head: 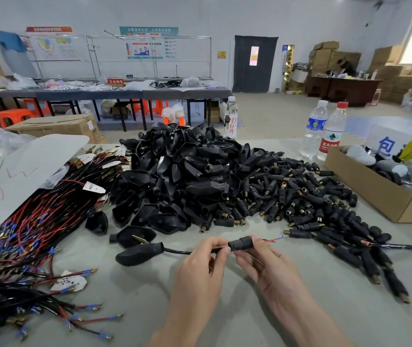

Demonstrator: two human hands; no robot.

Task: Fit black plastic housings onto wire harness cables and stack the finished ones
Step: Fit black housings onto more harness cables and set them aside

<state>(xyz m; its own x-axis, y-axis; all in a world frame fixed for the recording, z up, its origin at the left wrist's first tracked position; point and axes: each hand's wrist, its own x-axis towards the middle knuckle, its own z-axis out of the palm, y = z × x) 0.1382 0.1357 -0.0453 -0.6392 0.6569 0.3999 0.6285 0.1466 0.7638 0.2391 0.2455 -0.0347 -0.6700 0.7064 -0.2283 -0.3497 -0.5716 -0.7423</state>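
I see my left hand [199, 266] with its fingers clamped on a thin black wire harness cable [177, 251], just above the grey table [137, 296]. My right hand [272, 269] has its fingers pinched round a short black cylindrical plastic housing [240, 243] on that cable, with red and blue wire tips [273, 239] poking out. The cable's far end enters a larger black teardrop-shaped housing [138, 253] lying on the table.

left hand [201, 261] pinches thin black cable [177, 251] | right hand [270, 266] grips short black cylindrical plastic housing [240, 242] threaded on that cable | red and blue wire tips [274, 239] stick out past housing | wide black plastic shell [138, 253] on cable's left end, lying on grey table [129, 296]
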